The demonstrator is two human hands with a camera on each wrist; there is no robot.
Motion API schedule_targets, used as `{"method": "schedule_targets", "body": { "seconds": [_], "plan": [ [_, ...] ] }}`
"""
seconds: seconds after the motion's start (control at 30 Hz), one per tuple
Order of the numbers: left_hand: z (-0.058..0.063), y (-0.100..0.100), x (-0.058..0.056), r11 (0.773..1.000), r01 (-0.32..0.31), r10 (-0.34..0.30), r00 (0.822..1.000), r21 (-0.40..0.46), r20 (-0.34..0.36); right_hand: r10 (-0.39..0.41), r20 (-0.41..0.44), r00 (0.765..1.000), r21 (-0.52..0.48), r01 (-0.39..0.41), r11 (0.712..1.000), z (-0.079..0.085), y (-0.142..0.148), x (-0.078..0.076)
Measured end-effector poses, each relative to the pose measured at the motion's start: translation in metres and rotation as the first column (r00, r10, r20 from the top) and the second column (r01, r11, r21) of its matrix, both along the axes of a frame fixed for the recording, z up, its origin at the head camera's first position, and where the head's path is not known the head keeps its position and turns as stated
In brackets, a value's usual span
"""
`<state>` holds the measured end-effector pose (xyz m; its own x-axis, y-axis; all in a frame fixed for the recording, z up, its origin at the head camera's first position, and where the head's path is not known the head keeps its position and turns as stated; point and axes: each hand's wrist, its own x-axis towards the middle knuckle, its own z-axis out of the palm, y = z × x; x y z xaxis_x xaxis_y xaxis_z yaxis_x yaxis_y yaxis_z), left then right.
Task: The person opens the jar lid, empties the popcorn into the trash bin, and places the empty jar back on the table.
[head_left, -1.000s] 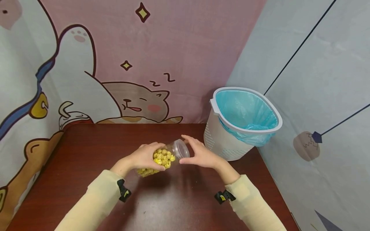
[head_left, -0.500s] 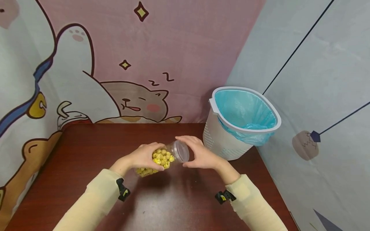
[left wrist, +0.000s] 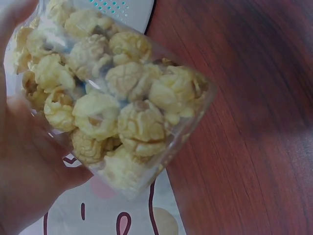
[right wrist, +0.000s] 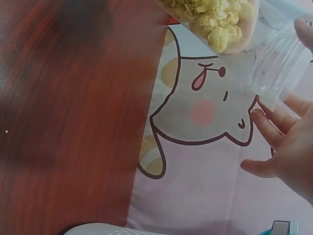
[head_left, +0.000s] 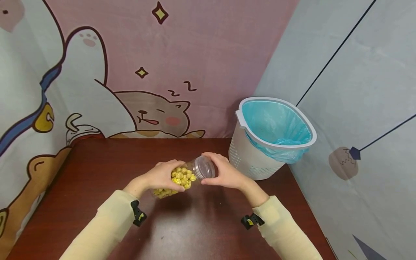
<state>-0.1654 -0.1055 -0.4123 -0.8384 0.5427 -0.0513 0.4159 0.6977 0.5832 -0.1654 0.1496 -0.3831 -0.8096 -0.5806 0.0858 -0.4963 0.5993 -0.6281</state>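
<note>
Red-brown wooden tabletop [head_left: 201,224] lies below both hands. Left hand [head_left: 160,176] curls round a tilted clear plastic jar [head_left: 181,178] of yellow popcorn [left wrist: 98,112]; right hand [head_left: 226,174], spread wide, pinches its ridged transparent lid [head_left: 205,167]. Steady left grip likely helps twisting.

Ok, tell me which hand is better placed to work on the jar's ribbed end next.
Probably the right hand: its thumb and fingers sit on either side of the ribbed end, while the left hand grips the jar around its popcorn.
</note>
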Motion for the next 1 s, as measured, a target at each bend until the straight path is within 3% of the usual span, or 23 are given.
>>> {"method": "schedule_targets", "body": {
  "seconds": [0.2,0.53,0.73,1.0],
  "plan": [
    [-0.001,-0.005,0.0,1.0,-0.008,0.008,1.0,-0.003,-0.013,0.0,-0.042,0.999,-0.004,0.0,1.0,-0.001,0.004,-0.001],
    [-0.001,-0.018,0.0,0.998,-0.061,0.061,0.998,-0.011,0.007,-0.049,0.01,0.999,0.005,0.049,0.999,-0.014,0.016,-0.002],
    [0.002,-0.023,0.0,0.998,-0.063,0.063,0.998,0.006,0.003,-0.104,-0.03,0.994,0.047,0.106,0.993,-0.031,0.021,-0.003],
    [0.0,-0.025,-0.001,0.998,-0.062,0.063,0.998,0.002,-0.009,-0.092,-0.063,0.994,0.175,0.102,0.979,-0.067,0.026,-0.007]
  ]
}}
